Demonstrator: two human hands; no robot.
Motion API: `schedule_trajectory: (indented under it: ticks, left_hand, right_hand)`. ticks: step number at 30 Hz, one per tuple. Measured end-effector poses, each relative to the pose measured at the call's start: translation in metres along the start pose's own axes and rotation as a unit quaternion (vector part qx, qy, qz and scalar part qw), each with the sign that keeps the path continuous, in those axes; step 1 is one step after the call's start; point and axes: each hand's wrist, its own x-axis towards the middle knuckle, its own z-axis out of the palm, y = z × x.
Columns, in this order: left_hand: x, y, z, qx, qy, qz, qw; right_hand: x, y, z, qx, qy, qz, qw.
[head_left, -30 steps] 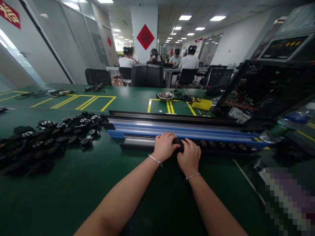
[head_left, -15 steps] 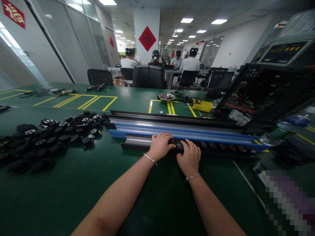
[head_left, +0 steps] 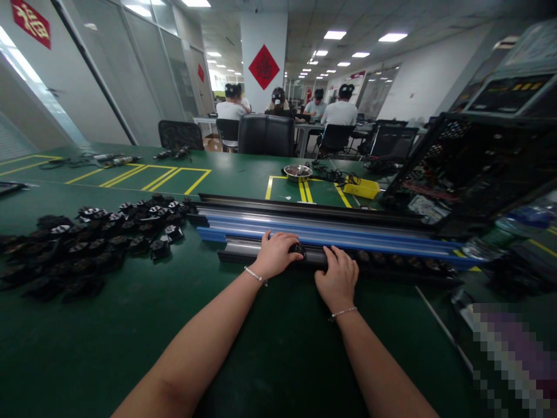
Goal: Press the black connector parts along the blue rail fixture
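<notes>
Head view: two hands (head_left: 304, 267) on one rail (head_left: 243, 251), one black part (head_left: 298, 249) between.

A dark green table (head_left: 108, 325) marked with yellow line rectangles. Across it lie blue and silver-grey rails (head_left: 331, 232), the nearest one holding black parts. A heap of black parts with white patches (head_left: 91, 244) sits to the left. Farther back are a yellow tray (head_left: 360, 188) and a silver bowl (head_left: 297, 172).

Glass-walled office (head_left: 130, 75) under ceiling panel lights (head_left: 335, 35)
</notes>
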Motion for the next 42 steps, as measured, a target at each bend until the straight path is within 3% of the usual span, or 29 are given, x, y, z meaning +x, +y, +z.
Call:
schedule_trajectory:
  ticks: [25,42]
  left_hand:
    - [-0.012,-0.036,-0.022,-0.011,-0.011,0.003,1.000]
    - [-0.020,-0.047,-0.037,-0.007,-0.028,-0.014,0.999]
  right_hand:
    - [0.000,0.000,0.000,-0.006,-0.001,-0.001,1.000]
    - [0.000,0.001,0.000,-0.006,-0.005,-0.003,1.000]
